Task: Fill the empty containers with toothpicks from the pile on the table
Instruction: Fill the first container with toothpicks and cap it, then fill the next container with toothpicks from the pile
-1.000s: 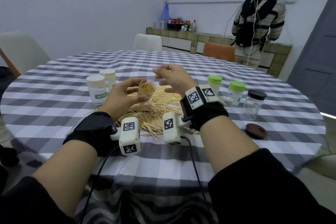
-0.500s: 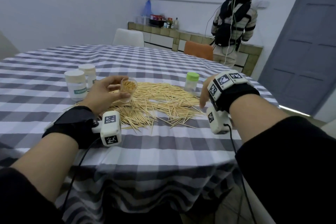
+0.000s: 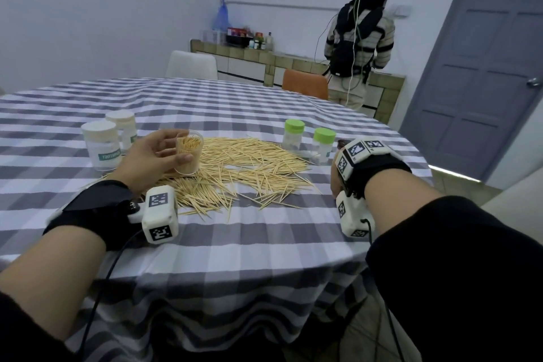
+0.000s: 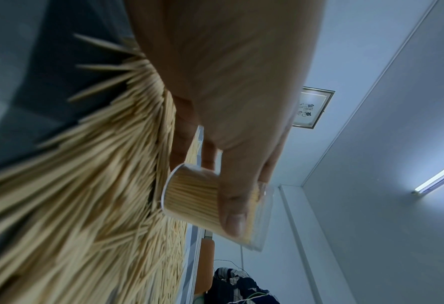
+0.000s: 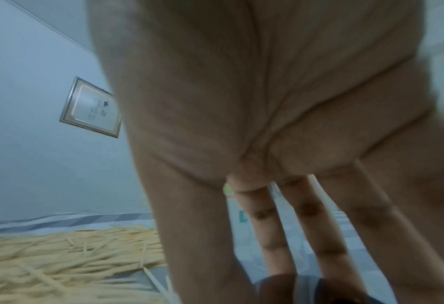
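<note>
The right hand [image 3: 335, 182], fingers spread straight down onto the checked surface [image 3: 264, 244], has been withdrawn from the small clear plastic cup [image 3: 188, 153], now packed with toothpicks and gripped by the left hand [image 3: 152, 156] over the loose toothpick pile [image 3: 249, 167]; a lid is probably being fetched

My right hand [image 3: 335, 173] hides behind its wrist band in the head view. Something dark under my fingertips [image 5: 280, 288] is blurred and cut off by the frame's bottom edge.
</note>
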